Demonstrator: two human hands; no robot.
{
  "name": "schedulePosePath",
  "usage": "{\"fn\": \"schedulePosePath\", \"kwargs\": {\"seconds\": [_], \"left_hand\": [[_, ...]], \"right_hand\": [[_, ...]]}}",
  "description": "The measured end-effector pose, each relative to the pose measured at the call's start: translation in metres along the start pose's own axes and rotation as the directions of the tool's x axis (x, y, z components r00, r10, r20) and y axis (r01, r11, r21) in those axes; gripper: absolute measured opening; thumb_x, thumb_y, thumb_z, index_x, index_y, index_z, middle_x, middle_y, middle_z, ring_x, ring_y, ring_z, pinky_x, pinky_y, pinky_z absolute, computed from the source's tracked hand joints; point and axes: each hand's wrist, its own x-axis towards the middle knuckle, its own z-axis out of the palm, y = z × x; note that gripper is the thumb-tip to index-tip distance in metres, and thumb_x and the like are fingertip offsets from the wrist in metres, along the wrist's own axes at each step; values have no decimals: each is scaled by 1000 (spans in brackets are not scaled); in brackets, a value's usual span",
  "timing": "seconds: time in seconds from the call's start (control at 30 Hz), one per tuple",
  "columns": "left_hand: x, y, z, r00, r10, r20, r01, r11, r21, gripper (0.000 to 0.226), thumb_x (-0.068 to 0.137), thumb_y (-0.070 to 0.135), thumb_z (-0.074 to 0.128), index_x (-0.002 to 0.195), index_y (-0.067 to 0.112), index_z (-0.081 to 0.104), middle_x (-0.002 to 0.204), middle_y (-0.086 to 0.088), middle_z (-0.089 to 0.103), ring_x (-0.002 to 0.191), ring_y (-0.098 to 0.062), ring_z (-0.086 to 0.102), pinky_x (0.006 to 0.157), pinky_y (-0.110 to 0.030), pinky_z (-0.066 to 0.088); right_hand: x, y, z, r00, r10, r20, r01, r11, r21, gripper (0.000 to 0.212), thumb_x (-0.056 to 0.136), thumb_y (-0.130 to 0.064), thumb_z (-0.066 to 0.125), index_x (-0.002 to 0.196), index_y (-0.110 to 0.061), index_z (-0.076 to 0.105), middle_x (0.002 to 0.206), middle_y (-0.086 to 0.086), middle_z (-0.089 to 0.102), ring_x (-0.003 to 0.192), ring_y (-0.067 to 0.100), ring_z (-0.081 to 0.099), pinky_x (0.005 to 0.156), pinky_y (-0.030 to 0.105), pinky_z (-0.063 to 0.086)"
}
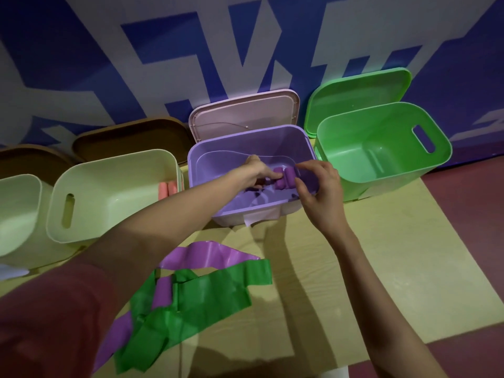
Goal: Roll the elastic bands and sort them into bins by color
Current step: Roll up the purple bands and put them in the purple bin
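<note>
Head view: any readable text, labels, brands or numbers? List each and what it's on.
None readable.
Wall: big white shapes on blue, maybe parts of oversized characters, cropped and not legible as any word.
Purple bin, green bin, cream bin: no labels or marks visible.
White slip under the purple bin's near edge: no print can be made out.
Bands on the table: plain, no print.

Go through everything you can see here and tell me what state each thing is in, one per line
Purple bin: open, lid off, rolls inside.
Purple roll: rolled, held by both hands over the purple bin.
Left hand: pinching the roll.
Right hand: gripping the roll.
Green bin: open, empty.
Cream bin: open, pink rolls at its right edge.
Green band: unrolled on the table.
Purple band: unrolled, partly under the green.
</note>
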Motion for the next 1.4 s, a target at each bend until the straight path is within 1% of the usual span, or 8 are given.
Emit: {"fn": "schedulePosePath", "kwargs": {"seconds": [0.13,0.23,0.5,0.63,0.83,1.07,1.3,1.4], "left_hand": [[-15,-5,-27,997,74,-1,-74,997,-31,45,82,27,74,108,4,46,82,-12,59,62,-17,54,56,-30,43],[-44,-14,-48,967,247,-68,-249,968,-32,13,91,20,61,93,8,58,88,-10,64,62,-10,59,55,-24,44],[-161,-108,-67,680,676,-285,-728,668,-154,10,93,7,57,86,14,60,69,0,64,58,-10,60,57,-18,47],[-174,-183,-70,684,679,-267,-720,687,-95,9,93,6,58,87,11,63,69,-2,65,61,-12,62,62,-23,51],[-153,-249,-80,699,574,-426,-643,765,-26,21,88,4,62,85,25,61,77,4,67,74,-10,65,70,-29,53],[-166,-282,-88,621,554,-554,-665,747,2,18,84,3,63,86,21,61,82,-6,69,79,-18,65,76,-37,55],[-199,-284,-97,646,537,-541,-625,780,29,19,84,8,66,82,25,58,81,-3,66,81,-22,63,81,-47,54],[-211,-285,-103,630,525,-572,-632,775,16,13,84,12,68,86,23,60,80,3,62,83,-20,63,81,-45,55]], "right_hand": [[-7,-12,-8,998,-14,-58,20,994,110,26,88,-8,59,113,-5,63,110,9,55,97,23,57,82,34,51],[-24,-31,-9,987,-37,-157,65,982,177,24,90,-1,60,114,-3,62,108,10,57,93,15,57,78,17,45],[-100,-69,39,985,-111,-130,146,942,303,16,92,-1,56,107,-6,61,89,7,60,79,14,59,68,24,45],[-124,-56,77,957,-183,223,138,969,206,23,90,-19,59,109,-6,61,94,3,60,87,19,58,73,34,49],[-118,-37,122,821,-117,559,183,981,-64,77,81,-31,75,144,-8,37,140,14,48,127,28,44,109,43,35],[-114,-51,138,803,-158,575,205,979,-17,67,75,-21,80,133,-6,49,121,14,61,104,25,60,92,39,51],[-109,-79,133,835,-161,527,231,970,-69,43,73,-14,80,109,-2,59,97,7,59,87,21,56,72,31,46],[-105,-96,122,870,-214,445,232,973,13,44,73,-12,80,110,-2,59,96,5,59,88,21,58,79,36,51]]}}
